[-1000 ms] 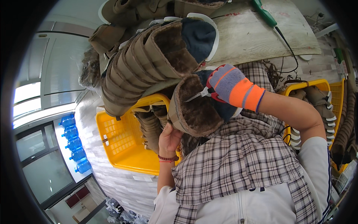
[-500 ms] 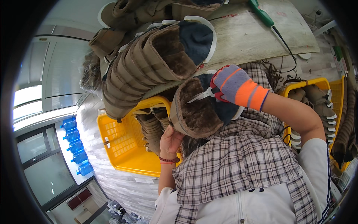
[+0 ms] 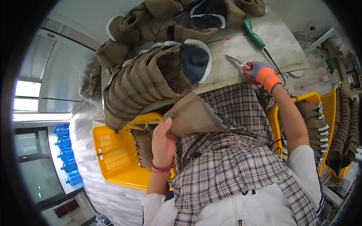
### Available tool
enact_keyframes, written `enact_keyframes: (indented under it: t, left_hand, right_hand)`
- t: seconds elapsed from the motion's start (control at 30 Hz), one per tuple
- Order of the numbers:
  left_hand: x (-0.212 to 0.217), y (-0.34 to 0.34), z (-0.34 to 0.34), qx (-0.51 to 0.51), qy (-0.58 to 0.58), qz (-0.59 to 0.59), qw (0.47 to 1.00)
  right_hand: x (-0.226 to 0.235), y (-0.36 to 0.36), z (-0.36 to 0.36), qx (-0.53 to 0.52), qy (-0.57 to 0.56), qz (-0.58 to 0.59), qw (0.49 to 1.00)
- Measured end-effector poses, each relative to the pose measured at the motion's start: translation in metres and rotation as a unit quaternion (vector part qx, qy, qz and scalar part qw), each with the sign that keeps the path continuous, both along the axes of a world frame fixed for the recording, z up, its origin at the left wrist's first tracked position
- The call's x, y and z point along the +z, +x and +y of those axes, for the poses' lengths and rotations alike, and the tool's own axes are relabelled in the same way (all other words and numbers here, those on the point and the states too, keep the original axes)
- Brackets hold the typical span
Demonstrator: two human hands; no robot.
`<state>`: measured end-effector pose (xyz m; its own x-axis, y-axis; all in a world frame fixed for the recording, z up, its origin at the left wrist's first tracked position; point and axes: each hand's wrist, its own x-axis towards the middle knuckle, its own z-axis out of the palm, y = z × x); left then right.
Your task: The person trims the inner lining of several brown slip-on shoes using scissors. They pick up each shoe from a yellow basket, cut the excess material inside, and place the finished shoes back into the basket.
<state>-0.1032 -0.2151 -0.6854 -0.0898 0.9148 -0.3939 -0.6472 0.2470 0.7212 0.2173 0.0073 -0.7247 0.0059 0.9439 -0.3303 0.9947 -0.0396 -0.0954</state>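
Observation:
My bare left hand (image 3: 164, 145) grips the edge of a brown boot upper (image 3: 194, 115) above my lap, thumb on its outer side. The piece is tilted, its outside facing up and its fleece lining mostly hidden. In an orange and grey glove, my right hand (image 3: 265, 75) is closed round the red handles of a pair of scissors (image 3: 241, 63) at the front part of the table. The blades point left, nearly together, away from the boot upper. A long row of nested boot uppers (image 3: 130, 90) with brown fleece and dark blue lining lies left of the scissors.
More brown boot pieces (image 3: 158, 32) lie heaped at the back of the worktable (image 3: 226, 77). Near the scissors lies a green-handled tool (image 3: 256, 38) with a black cord. Yellow baskets holding uppers stand at left (image 3: 113, 175) and right (image 3: 277, 124). A checked apron (image 3: 241, 109) covers my lap.
The scissors moved from inside the boot upper up and right to the table, in my right hand. My left hand has turned the upper so its lining no longer faces up.

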Motion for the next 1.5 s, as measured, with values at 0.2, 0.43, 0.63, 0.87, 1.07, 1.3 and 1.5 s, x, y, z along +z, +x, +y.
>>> enact_keyframes:
  t: [0.2, 0.43, 0.63, 0.87, 1.07, 1.3, 1.5]
  left_hand:
    - [0.013, 0.028, 0.053, 0.013, 0.028, -0.086, 0.996]
    - [0.011, 0.028, 0.044, 0.003, -0.011, -0.118, 0.993]
    - [0.02, 0.05, 0.059, -0.085, -0.105, -0.14, 0.981]
    - [0.064, 0.044, 0.056, -0.118, -0.054, -0.159, 0.979]
    - [0.104, 0.013, 0.069, -0.012, 0.003, -0.198, 0.98]
    - [0.112, 0.008, 0.108, -0.003, 0.05, -0.205, 0.977]
    - [0.111, -0.008, 0.107, 0.004, 0.069, -0.196, 0.978]
  right_hand:
    - [-0.033, 0.004, 0.041, 0.05, 0.141, 0.093, 0.984]
    - [-0.044, 0.053, 0.091, -0.069, 0.412, 0.114, 0.901]
    - [-0.054, 0.041, 0.152, -0.081, 0.304, 0.032, 0.949]
    - [-0.069, 0.107, 0.178, -0.063, 0.189, 0.209, 0.957]
    - [0.027, 0.109, 0.063, -0.169, 0.078, 0.564, 0.805]
    - [0.091, 0.075, -0.059, 0.025, 0.303, 0.496, 0.813]
    - [0.126, 0.049, -0.097, 0.222, 0.318, 0.285, 0.876]
